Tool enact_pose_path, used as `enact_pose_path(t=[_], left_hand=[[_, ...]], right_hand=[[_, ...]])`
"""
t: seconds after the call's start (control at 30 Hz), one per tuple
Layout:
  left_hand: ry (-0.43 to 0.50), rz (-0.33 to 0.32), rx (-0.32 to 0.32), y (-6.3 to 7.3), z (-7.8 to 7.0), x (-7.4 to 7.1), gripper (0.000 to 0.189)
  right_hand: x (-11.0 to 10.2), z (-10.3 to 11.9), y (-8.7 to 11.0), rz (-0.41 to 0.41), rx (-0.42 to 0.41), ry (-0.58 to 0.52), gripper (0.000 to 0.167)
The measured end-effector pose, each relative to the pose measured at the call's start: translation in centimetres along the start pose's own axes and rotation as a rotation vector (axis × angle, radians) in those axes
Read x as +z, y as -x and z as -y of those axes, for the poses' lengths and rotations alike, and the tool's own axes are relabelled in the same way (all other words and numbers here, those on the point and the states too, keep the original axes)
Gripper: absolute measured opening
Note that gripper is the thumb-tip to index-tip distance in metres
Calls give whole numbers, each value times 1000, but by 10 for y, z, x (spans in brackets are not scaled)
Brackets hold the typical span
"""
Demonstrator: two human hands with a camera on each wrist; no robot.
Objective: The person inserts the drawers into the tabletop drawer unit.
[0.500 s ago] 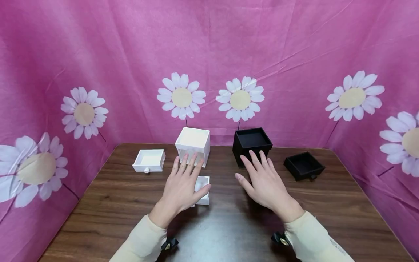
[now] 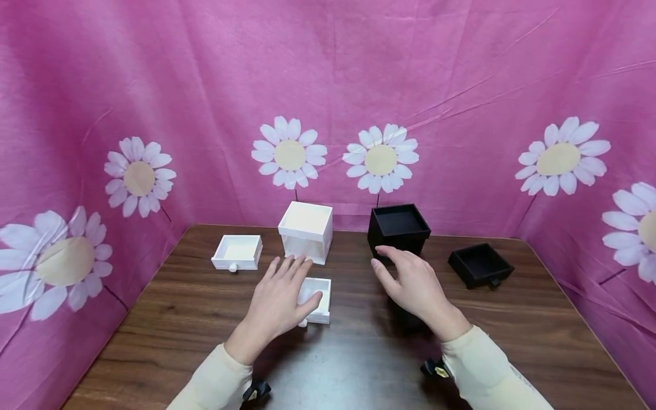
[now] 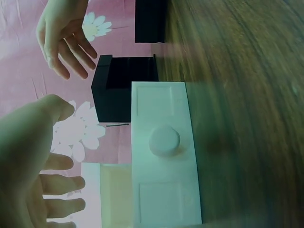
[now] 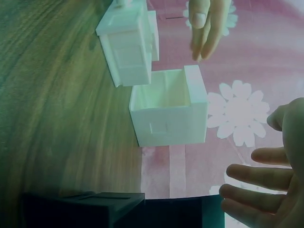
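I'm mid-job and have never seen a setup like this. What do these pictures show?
There's no robot: these are a person's bare left hand and right hand. The wide picture is the head-worn camera looking forward and down; the two sideways-looking ones come from the left and right wrists. On the wooden table stand a white casing and a black casing. A white drawer lies far left, a black drawer far right, and a second white drawer by the left hand. A dark shape, perhaps another drawer, is partly hidden below the right hand. Neither hand holds anything.
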State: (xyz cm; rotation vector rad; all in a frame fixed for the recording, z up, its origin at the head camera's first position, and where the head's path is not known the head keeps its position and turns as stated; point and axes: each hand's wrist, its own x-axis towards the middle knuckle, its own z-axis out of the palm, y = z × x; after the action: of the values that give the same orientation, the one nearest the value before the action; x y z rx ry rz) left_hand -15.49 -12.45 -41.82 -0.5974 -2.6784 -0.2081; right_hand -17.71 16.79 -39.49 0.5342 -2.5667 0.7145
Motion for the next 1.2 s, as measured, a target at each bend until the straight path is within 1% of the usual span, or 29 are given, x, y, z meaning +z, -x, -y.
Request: enact_pose_path(t=[0.17, 0.23, 0.37, 0.57, 0.7, 0.83, 0.93, 1.07, 1.2], left_hand=[[53, -96, 0, 6, 4, 0, 61], [70, -122, -4, 8, 5, 0, 59], [88, -154, -15, 10, 8, 0, 53], [118, -181, -28, 14, 13, -1, 45], [166, -176, -64, 17, 17, -2, 42], [224, -148, -114, 20, 19, -6, 37], [278, -108, -170, 23, 18, -8, 34], [385, -38, -254, 29, 17, -10, 30], [469, 8, -295, 33, 17, -10, 23]], right_hand=[[2, -1, -8, -7, -30, -48, 34], [3, -1, -11, 0, -34, -65, 34], [4, -1, -19, 16, -24, -99, 33], [8, -1, -26, 48, -7, -148, 33], [11, -1, -30, 81, 14, -176, 33], [14, 0, -35, 102, 27, -211, 34], [16, 1, -38, 111, 32, -232, 35], [20, 2, -40, 123, 37, -241, 36], [24, 5, -42, 131, 51, -254, 38]])
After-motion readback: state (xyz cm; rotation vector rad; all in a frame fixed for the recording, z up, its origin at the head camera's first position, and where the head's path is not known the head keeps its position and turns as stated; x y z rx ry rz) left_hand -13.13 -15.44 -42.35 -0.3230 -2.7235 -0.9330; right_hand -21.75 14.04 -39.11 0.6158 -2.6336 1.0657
